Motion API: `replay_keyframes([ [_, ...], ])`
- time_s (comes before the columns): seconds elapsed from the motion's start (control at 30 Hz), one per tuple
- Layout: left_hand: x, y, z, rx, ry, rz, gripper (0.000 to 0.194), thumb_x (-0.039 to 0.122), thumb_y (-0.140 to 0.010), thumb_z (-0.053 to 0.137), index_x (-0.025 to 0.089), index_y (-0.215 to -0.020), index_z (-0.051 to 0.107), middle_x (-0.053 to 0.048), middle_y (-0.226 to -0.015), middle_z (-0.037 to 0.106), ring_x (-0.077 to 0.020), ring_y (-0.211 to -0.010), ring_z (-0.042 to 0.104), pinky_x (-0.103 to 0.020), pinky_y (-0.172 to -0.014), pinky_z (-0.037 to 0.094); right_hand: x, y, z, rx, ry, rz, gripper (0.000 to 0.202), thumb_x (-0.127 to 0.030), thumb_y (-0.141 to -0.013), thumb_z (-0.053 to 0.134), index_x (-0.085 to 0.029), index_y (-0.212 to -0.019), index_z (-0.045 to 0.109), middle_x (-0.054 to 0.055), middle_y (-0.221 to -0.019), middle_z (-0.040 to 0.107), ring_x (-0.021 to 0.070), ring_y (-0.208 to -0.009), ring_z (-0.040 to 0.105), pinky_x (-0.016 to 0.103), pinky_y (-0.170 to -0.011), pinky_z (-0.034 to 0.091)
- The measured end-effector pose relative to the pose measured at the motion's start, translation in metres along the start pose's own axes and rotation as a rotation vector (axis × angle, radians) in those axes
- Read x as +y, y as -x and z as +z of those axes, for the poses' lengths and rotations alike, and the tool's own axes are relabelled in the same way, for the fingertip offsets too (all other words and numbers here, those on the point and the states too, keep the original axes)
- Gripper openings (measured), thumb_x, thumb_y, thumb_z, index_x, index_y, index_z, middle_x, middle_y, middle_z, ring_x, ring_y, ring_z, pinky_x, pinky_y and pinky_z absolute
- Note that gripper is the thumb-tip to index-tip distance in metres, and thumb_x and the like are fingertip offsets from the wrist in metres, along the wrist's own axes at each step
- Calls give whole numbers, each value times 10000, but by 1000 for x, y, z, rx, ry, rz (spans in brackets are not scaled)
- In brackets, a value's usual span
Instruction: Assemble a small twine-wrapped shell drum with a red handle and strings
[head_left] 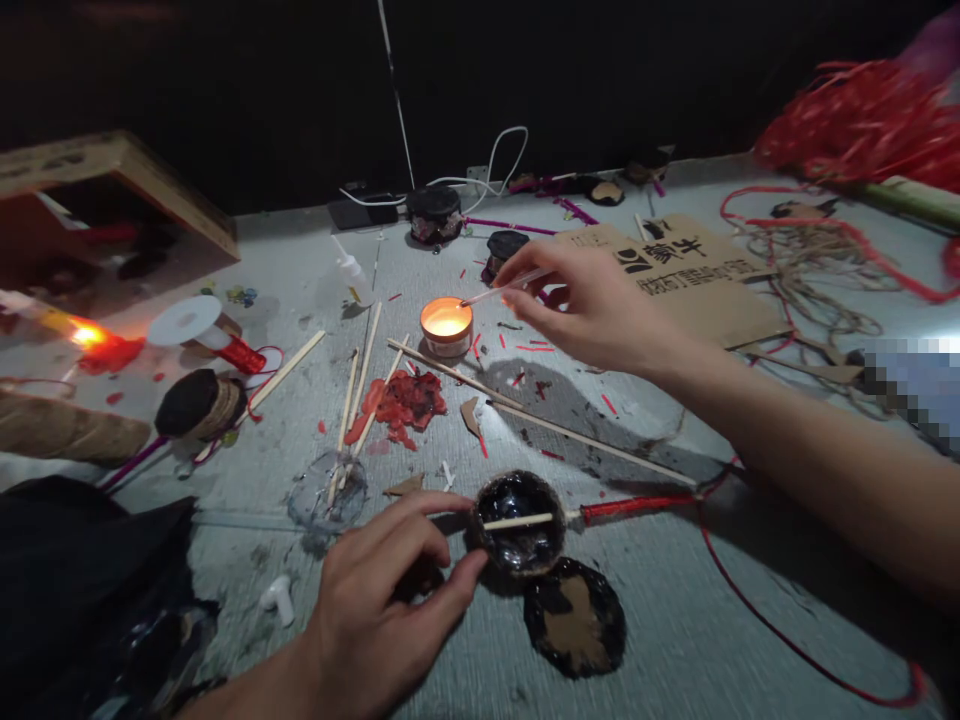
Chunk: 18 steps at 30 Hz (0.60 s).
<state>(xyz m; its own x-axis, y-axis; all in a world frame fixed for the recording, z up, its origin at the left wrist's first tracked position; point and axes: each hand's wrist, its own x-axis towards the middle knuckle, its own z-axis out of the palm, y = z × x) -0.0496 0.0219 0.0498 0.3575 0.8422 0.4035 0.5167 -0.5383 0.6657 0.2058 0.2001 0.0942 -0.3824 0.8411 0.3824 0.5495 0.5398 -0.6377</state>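
Note:
My right hand [577,300] pinches a thin, pale translucent stick [491,294], its tip over the lit tin candle [447,328]. Thumb and forefinger of my left hand [397,590] hold the side of a small round drum-like cup [517,555], glossy black inside. A wooden stick [517,522] crosses the cup and joins a handle wound in red thread [637,508] on its right. Just below the cup lies a black-edged cardboard disc [576,618]. Left of the candle, a crumpled red wax patch [405,405] lies among loose wooden sticks [365,365].
A thread spool [193,330] and a second, blurred flame [88,332] are at left. Behind stand a small dropper bottle [351,275] and a black drum [435,215]. Flattened cardboard [697,300] and red plastic strands [862,120] are at right. A white earbud [279,600] lies near my left wrist.

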Motion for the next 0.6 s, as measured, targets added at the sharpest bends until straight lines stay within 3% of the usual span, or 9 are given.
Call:
replay_keyframes([
  [0.1, -3, 1, 2, -11, 54, 12, 226, 98, -935, 760, 198, -809, 602, -50, -1069, 836, -151, -826, 836, -189, -644, 608, -11, 18, -20, 95, -10, 18, 83, -317, -1001, 696, -241, -1007, 729, 81, -1005, 767, 253, -879, 721, 410, -694, 558],
  [0.27, -4, 0, 4, -28, 84, 49, 208, 75, -945, 748, 196, -847, 610, -54, -1100, 831, -150, -905, 838, -175, -714, 624, -24, 83, -43, 151, -52, 99, 137, -412, -970, 787, -282, -941, 755, 14, -877, 745, 189, -701, 672, 356, -606, 545],
  [0.4, -4, -1, 4, -46, 56, 63, 170, 93, -953, 745, 199, -899, 623, -60, -1102, 810, -122, -821, 804, -174, -686, 611, -27, 127, -40, 89, -62, 47, 20, -303, -997, 768, -290, -1010, 762, -8, -898, 766, 164, -742, 699, 313, -625, 550],
  [0.5, -6, 4, 5, -32, 76, 38, 158, 125, -957, 750, 218, -1035, 648, -73, -1114, 773, -143, -855, 784, -203, -694, 620, -29, 138, -34, -1, -78, -62, 94, -194, -1012, 722, -272, -1064, 732, -6, -921, 761, 153, -825, 725, 291, -708, 581],
  [0.6, -10, 11, 8, -74, 136, -66, 453, 207, -940, 785, 253, -1356, 611, -34, -968, 745, -142, -722, 727, -228, -646, 618, -34, 139, -31, -65, -71, -134, 137, -119, -1014, 674, -234, -1079, 708, 7, -929, 752, 129, -845, 726, 248, -717, 594],
])
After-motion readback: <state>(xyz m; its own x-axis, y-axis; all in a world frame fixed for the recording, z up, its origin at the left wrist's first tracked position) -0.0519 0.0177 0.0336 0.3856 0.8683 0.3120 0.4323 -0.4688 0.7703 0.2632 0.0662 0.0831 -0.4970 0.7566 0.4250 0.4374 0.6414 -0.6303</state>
